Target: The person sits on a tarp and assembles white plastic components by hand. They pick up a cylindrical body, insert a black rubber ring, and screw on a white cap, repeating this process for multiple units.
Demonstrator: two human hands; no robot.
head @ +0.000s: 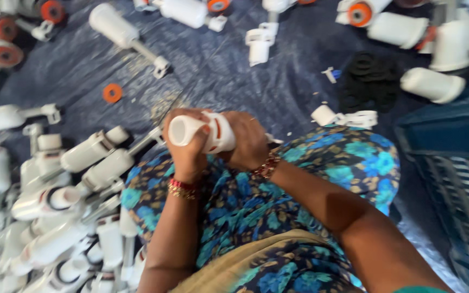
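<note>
Head cam looks straight down at a person sitting on the floor, and both hands are wrapped around one white plastic cylinder [202, 132] held just above the knee. Left hand [187, 142] has its fingers curled tight round the open round end, right hand [249, 140] is clamped on the other end, so the hands sit close together with the piece between them. It has a thin orange ring or stripe partway along the body, though it's a bit blurry, so it's hard to say whether that's a seal or just a marking. Beaded bracelets [182, 187] sit on both wrists.

Under the hands is the lap in a blue floral dress [321, 163]. Further out, a dark blue tarp [234, 76] covers the floor. On the person's left there's a big heap of white parts [55, 217], lots with a rod sticking out of one end, piled up against the leg. Across the top, more white pieces [120, 27] are scattered well apart, some fitted with orange discs, plus one loose orange washer [112, 93] lying by itself. A pile of black rubber rings [370, 78] sits top right, and a blue crate [451, 173] stands at the right edge.

Progress-wise, best guess: the heap on the left looks like handled pieces, one is in hand, and plenty of scattered ones look untouched. Can't really tell which pile is finished, though.
</note>
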